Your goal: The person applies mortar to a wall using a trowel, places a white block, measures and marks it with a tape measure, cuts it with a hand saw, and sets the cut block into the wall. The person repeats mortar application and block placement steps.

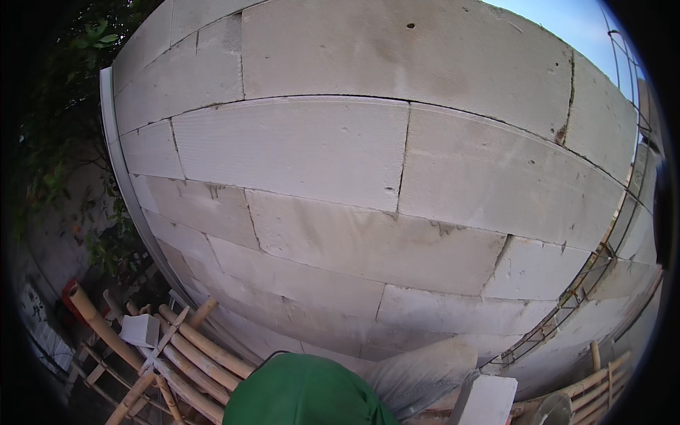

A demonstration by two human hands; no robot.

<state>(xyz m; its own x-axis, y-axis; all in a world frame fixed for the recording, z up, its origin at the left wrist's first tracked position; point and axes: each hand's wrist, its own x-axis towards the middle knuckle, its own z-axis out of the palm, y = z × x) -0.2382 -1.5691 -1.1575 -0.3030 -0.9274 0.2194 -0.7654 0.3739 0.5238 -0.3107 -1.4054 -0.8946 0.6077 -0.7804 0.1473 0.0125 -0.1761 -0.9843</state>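
Observation:
Neither of my hands shows in the head view. A wall of large pale blocks [290,145] fills most of the picture, with thin dark joints between its courses. Low in the middle, a rounded green cloth shape [304,393] covers what lies behind it. Beside it a bent leg in dusty grey trousers [425,375] rests close to the wall. Just right of the leg stands a pale block [487,398], cut off by the lower edge. What my hands hold or touch is hidden.
Bamboo poles [202,361] form a platform at the lower left, with a small block piece [140,330] on them. More bamboo [602,382] lies at the lower right, near a grey rounded object [554,409]. Steel reinforcing bars [569,306] rise in a gap at right.

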